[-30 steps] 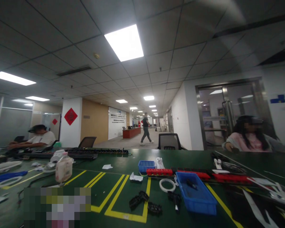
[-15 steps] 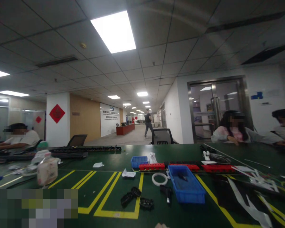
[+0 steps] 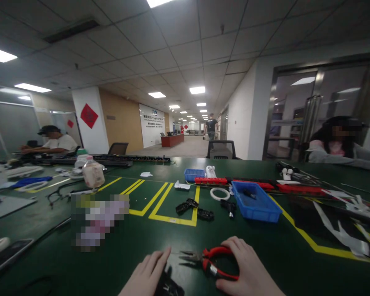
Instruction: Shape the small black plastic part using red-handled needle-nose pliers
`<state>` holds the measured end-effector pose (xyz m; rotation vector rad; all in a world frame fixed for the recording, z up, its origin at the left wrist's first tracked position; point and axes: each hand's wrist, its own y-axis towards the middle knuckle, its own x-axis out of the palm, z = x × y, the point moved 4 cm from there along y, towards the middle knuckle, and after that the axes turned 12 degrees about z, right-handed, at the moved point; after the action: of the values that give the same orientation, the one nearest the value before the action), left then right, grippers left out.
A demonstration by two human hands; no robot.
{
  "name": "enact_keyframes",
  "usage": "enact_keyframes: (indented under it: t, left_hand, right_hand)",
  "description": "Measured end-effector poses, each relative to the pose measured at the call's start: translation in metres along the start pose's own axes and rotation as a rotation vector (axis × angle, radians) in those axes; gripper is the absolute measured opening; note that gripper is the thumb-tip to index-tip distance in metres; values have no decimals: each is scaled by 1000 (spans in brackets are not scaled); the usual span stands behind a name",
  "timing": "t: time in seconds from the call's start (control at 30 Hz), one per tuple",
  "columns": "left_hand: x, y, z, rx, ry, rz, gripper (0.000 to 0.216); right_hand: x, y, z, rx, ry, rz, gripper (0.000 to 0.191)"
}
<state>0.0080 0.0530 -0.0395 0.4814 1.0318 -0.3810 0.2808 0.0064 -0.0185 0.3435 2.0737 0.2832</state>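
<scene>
Here we are at the near edge of the green surface point(image 3: 135, 242), and the right hand point(image 3: 249, 269) has the red-handled pliers point(image 3: 207, 265). Those fingers are wrapped around the splayed handles, thumb on the lower one, the rest along the upper. The pliers' jaws stand apart and point across at the left hand point(image 3: 146, 274), with nothing between them that we can make out.

Over on the left, the fingers are stretched out nearly straight, close together, beside a dark part point(image 3: 170, 285). They seem to touch it, but the bottom of the view crops it, so we can't tell whether they grip it.

Our reading of the step: pliers readied, part kept close by the other hand, no bite taken. The next move would call for a steady left-hand hold and the pliers' tips lined up before we squeeze.

Further out, black pieces point(image 3: 186, 206) lie by the yellow tape point(image 3: 172, 220), a white ring point(image 3: 218, 199) beyond, and the blue tray point(image 3: 260, 213) to the right.
</scene>
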Motion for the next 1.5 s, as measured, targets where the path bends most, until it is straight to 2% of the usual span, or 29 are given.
enact_keyframes:
  t: [0.1,0.13,0.2,0.33,0.43,0.53,0.63,0.7,0.77,0.83,1.0,1.13,1.23,1.3,1.4,1.5]
  left_hand:
    - [-10,-6,10,-34,-29,-93,93]
    - [-13,-8,13,-58,-39,-137,91]
    - [-20,-9,21,-62,-116,-145,84]
    - [-31,-12,35,-65,-194,-162,76]
    - [-34,-14,43,-12,-227,-167,73]
    - [-33,-16,46,3,-250,-192,83]
    - [-28,-18,47,3,-237,-240,98]
    - [-25,-17,49,51,-209,-242,99]
    - [-24,-12,52,112,-179,-211,88]
    - [-22,-6,54,160,-147,-171,81]
    - [-17,4,52,182,-98,-106,82]
    - [-15,6,52,199,-69,-67,83]
    - [-14,5,52,228,-62,-46,84]
    - [-14,4,51,232,-71,-49,85]
    - [-15,4,50,226,-123,-69,88]
    - [-15,3,50,234,-215,-81,94]
  right_hand:
    - [-2,-2,-2,52,50,9,59]
    - [-2,-2,-2,69,73,17,61]
    - [-5,-2,-2,65,124,54,63]
    - [-11,-5,-7,-76,182,129,73]
    - [-15,-14,-11,-172,196,204,77]
    - [-20,-32,-13,-255,172,275,78]
    - [-28,-54,-4,-187,127,299,80]
    - [-34,-66,3,-169,71,292,79]
    - [-37,-72,5,-231,22,264,77]
    - [-39,-70,7,-209,-17,265,81]
    - [-32,-59,-1,-217,-33,170,68]
    - [-29,-57,-5,-198,-127,125,70]
    - [-26,-56,-5,-142,-160,17,59]
    - [-26,-56,-5,-72,-122,-14,52]
    - [-31,-56,-7,18,31,33,48]
    - [-36,-60,-10,2,163,40,47]
